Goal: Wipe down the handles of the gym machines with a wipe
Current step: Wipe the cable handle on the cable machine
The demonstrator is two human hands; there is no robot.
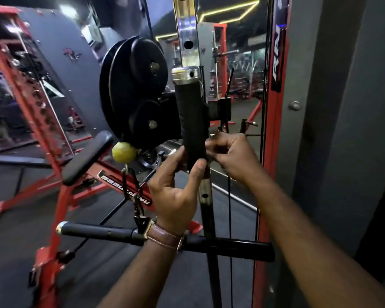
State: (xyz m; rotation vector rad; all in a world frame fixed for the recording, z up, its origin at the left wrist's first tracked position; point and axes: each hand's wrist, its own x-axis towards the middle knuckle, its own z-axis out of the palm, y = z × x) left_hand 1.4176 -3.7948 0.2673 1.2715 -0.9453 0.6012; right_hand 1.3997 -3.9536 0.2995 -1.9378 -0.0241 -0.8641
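A black upright handle (191,121) with a chrome cap stands on the cable machine's carriage at mid-frame. My left hand (176,190), a brown watch strap on its wrist, grips the handle's lower end, with the thumb across the front. Pressed against the handle's lower right side is my right hand (230,156), its fingers curled round something dark. I cannot make out what that is, and no wipe shows plainly.
Black pulley wheels (133,90) sit left of the handle, with a yellow ball (123,152) and a chain (135,196) below. A black straight bar (98,232) hangs level under my left wrist. A red bench (85,161) is at left, a grey wall (342,130) at right.
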